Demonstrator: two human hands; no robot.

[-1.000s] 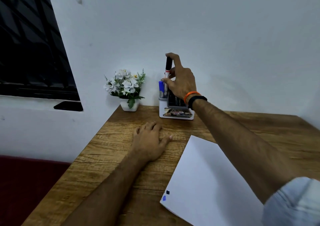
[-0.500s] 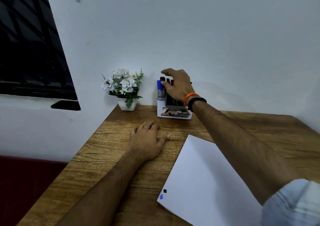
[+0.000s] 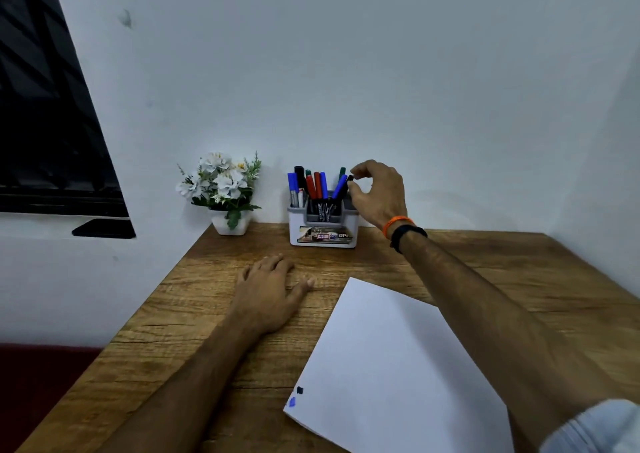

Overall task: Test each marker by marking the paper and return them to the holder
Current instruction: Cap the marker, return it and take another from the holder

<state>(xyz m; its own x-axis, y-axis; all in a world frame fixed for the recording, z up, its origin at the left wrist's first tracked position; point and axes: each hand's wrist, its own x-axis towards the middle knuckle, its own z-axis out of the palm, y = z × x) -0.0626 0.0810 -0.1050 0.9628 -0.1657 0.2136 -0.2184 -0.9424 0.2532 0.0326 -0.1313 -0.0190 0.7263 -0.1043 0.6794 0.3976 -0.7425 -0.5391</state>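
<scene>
Head view shows the right hand (image 3: 379, 194) pinching the cap of a black marker (image 3: 347, 184) leaning at the right end of the holder (image 3: 323, 225). Left hand (image 3: 268, 288) rests flat, fingers spread, on the table (image 3: 519, 262) beside the paper (image 3: 398, 366). Lifting straight along its lean should spare the neighbouring markers.

Holder (image 3: 323, 225): white box, grey insert, printed label on front, at the back edge of the desk. Markers (image 3: 317, 185) upright or leaning inside (blue, black, red, green caps). One black-capped marker (image 3: 349, 179) leans right. Paper (image 3: 391, 366): white sheet, flat, angled, two small marks (image 3: 296, 396) (black, blue) at near-left corner.
</scene>
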